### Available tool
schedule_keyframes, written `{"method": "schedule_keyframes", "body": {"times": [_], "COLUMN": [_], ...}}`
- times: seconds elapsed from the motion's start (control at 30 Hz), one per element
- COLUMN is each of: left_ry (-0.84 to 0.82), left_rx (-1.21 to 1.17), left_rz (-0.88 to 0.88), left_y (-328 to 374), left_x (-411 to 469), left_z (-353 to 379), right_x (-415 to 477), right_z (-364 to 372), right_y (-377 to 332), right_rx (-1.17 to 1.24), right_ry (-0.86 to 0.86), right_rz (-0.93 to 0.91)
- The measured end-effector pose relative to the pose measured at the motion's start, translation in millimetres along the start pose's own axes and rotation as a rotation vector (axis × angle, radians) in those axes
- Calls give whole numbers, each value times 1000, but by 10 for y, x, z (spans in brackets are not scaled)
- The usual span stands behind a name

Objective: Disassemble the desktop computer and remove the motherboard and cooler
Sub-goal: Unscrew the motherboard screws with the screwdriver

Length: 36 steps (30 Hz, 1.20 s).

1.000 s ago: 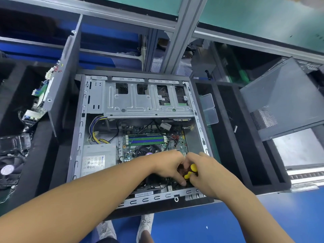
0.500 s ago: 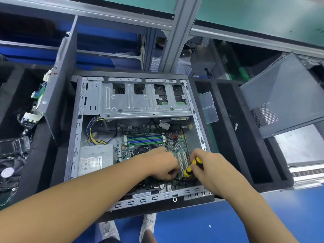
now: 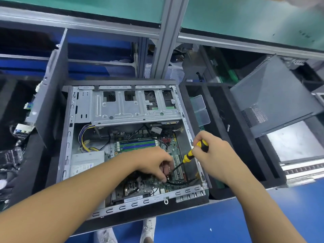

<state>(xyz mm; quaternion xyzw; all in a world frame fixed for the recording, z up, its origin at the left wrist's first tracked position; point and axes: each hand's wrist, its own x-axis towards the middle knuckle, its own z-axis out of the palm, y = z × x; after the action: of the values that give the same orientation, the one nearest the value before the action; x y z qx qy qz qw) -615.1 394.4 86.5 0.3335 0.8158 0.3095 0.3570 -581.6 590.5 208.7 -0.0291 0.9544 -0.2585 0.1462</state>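
The open desktop case (image 3: 67, 137) lies flat on black foam in front of me. Inside it sits the green motherboard (image 3: 140, 144) with its blue and green memory slots. My right hand (image 3: 217, 155) grips the yellow and black screwdriver (image 3: 194, 152) by the handle, over the case's right side. The thin shaft slants down and left onto the board. My left hand (image 3: 154, 163) hovers low over the board's middle, fingers curled, and pinches at the screwdriver's tip. What lies under that hand is hidden.
A silver drive cage (image 3: 133, 106) spans the far half of the case and a grey power supply (image 3: 87, 162) sits at its left. A dark side panel (image 3: 273, 95) leans at the right, a grey panel (image 3: 50, 95) stands at the left beside loose boards.
My right hand has lifted up and to the right with the screwdriver, so the hands have parted. My left hand stays low on the board at the tool's tip.
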Motion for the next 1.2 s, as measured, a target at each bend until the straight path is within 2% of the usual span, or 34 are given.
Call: {"method": "schedule_keyframes", "body": {"times": [0.23,0.4,0.57,0.63,0.77,0.87,0.93,1.07,1.2], "left_ry": [157,232,290,331,392,508,558,430,267], "left_rx": [-237,-254,-407,-486,-478,-609,-612,-569,-377], "left_rz": [-29,-81,-95,-75,-39,-54,-73,-74,-147], "left_y": [-11,-53,-45,53,382,638,805,1092,1253], "left_x": [-140,-204,-261,-234,-28,234,429,853,1377], "left_z": [-91,-167,-277,-344,-465,-505,-507,-448,-303], "right_x": [88,94,63,35,-46,-107,-143,-213,-293], "right_z": [85,80,-54,-140,-335,-464,-534,-665,-783], "right_y": [-24,-43,-46,-29,90,264,413,767,1149], "right_rx": [131,174,211,242,225,210,181,68,3], "right_ry": [110,180,340,428,545,625,650,660,632], "right_rz": [17,8,-19,-20,-1,-1,14,110,209]}}
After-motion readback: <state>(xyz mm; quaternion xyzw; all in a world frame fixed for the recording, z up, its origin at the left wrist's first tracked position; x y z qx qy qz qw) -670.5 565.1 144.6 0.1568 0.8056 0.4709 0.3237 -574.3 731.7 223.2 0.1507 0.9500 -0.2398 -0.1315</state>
